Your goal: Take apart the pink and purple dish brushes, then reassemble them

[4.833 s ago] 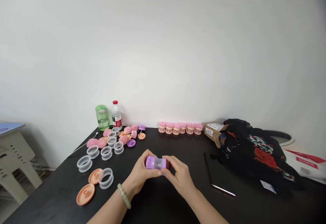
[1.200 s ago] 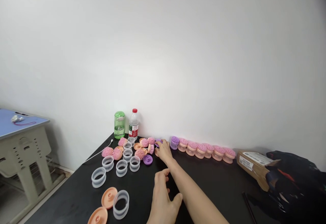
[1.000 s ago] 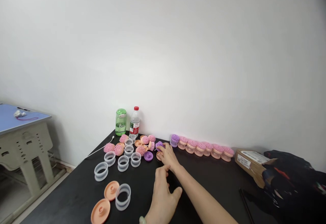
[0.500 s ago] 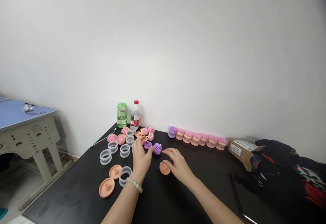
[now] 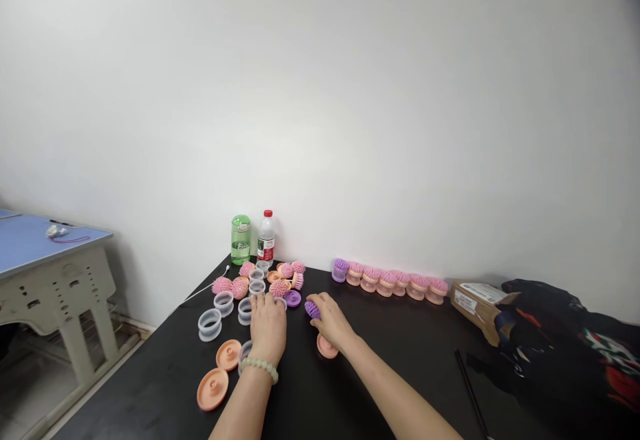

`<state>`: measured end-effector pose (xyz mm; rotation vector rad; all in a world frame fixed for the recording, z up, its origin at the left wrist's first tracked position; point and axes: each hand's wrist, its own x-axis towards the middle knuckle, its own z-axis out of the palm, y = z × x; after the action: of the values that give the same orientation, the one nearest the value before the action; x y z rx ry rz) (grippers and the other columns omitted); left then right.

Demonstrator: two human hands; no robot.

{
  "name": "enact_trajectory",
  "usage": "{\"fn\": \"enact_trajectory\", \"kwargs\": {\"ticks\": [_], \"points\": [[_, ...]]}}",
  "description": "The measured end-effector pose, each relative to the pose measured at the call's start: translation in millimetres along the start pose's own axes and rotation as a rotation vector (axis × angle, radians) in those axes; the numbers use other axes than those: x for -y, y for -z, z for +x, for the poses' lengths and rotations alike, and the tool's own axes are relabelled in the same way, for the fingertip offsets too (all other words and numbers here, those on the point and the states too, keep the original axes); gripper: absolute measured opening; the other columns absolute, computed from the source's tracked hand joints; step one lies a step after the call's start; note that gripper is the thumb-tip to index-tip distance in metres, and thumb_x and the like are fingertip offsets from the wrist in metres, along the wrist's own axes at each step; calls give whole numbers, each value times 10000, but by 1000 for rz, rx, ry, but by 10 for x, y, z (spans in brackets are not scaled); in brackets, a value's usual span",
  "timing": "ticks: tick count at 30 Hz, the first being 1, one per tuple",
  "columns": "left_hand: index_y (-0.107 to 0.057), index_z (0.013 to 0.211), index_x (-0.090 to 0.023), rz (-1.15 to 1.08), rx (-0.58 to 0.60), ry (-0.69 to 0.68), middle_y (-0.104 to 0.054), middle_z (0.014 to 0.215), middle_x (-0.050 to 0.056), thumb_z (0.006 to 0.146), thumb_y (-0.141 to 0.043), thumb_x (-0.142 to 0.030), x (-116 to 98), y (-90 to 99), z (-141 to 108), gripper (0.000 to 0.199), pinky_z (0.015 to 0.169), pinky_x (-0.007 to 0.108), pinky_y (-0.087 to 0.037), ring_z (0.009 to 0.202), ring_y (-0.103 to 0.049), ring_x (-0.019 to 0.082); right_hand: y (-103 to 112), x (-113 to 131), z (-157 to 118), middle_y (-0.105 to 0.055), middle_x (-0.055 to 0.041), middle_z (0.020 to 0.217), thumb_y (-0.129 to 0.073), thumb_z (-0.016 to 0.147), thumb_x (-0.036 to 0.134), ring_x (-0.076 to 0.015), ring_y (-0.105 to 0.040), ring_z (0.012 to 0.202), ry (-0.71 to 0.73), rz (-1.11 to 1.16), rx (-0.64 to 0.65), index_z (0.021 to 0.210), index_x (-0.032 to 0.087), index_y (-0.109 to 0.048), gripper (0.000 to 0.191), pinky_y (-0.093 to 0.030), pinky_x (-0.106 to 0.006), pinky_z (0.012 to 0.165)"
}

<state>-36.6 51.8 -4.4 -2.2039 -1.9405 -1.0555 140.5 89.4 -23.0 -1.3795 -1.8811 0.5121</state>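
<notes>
My right hand [image 5: 327, 320] has its fingers closed round a purple bristle head [image 5: 313, 310], just above an orange disc [image 5: 327, 346] on the black table. My left hand [image 5: 269, 327], wearing a beaded bracelet, reaches over the clear rings, its fingertips beside one clear ring [image 5: 245, 311]; what it touches is hidden under the fingers. A purple disc [image 5: 293, 299] lies between the hands, further back. Two more orange discs [image 5: 213, 389] lie left of my left wrist, with a clear ring partly hidden behind it.
Pink bristle heads [image 5: 278, 288], a green bottle [image 5: 241, 240] and a red-capped bottle [image 5: 266, 239] stand at the back left. A row of assembled brushes [image 5: 387, 283] lines the wall. At right are a cardboard box [image 5: 477, 307], dark cloth [image 5: 550, 360] and a black rod [image 5: 471, 390].
My right hand has moved left and taken hold of the purple bristle head. My left hand has turned palm down and shifted toward the clear rings. The view has tilted slightly up.
</notes>
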Motion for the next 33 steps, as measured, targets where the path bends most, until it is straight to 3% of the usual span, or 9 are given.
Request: {"fn": "enact_trajectory", "kwargs": {"ticks": [3,6,9,12,15,18,23,28,33], "points": [[-691,696,-183,-31,45,-31,-660,858,110,764,-447,35,-23,6,15,334,1126,531,-275,1021,-605,307,102,-89,-67,-690,-34,908,-652,578,6,-248,-672,880,-66,153,-52,924,228,-734,419,-511,-389,868],[-651,661,-200,-106,89,-60,-622,830,65,696,-525,18,-104,9,6,254,1084,480,-349,947,-606,278,273,-146,-215,-710,-31,842,-679,654,147,-208,-673,675,-141,358,-84,993,202,-702,344,-561,-378,685],[-629,717,-188,-232,109,-90,-596,959,84,711,-567,-26,-260,41,-47,174,916,404,-473,914,-606,255,505,-139,-453,-737,-71,959,-717,691,274,-231,-704,788,-169,556,-119,1091,201,-669,409,-577,-374,691],[-591,759,-198,-387,128,-133,-569,991,66,756,-580,-83,-453,92,-133,116,820,341,-499,876,-603,211,729,-92,-729,-720,-80,1066,-814,625,272,-243,-684,923,-165,690,-175,1104,223,-666,503,-565,-350,744],[-566,760,-208,-527,165,-163,-560,914,26,758,-572,-97,-622,118,-228,112,789,305,-500,852,-594,182,862,-44,-966,-696,-53,975,-877,614,285,-185,-633,772,-164,890,-254,1077,235,-690,501,-525,-290,629],[-603,781,-202,-746,266,-137,-560,994,45,755,-580,-111,-737,91,-318,97,764,290,-495,894,-587,181,895,-10,-1112,-667,-42,877,-843,706,386,-146,-544,648,-137,1048,-291,1085,228,-706,432,-469,-271,553],[-626,860,-218,-877,431,-154,-591,983,34,741,-603,-130,-827,32,-419,150,705,266,-477,858,-573,176,863,50,-1183,-701,-89,987,-755,793,490,-163,-560,696,-101,1007,-281,1078,203,-708,407,-485,-306,650],[-522,1021,-239,-841,431,-90,-677,966,-6,660,-684,-95,-872,49,-429,421,693,268,-433,801,-602,170,804,83,-1208,-716,-77,979,-750,780,529,-224,-628,849,-96,797,-254,1103,205,-683,462,-505,-328,760],[-514,996,-230,-905,426,-28,-670,989,5,651,-725,-110,-886,38,-421,423,678,264,-428,787,-592,167,737,83,-1232,-688,-87,1061,-715,820,496,-265,-643,987,-47,697,-233,1093,211,-687,395,-518,-360,869]]}}
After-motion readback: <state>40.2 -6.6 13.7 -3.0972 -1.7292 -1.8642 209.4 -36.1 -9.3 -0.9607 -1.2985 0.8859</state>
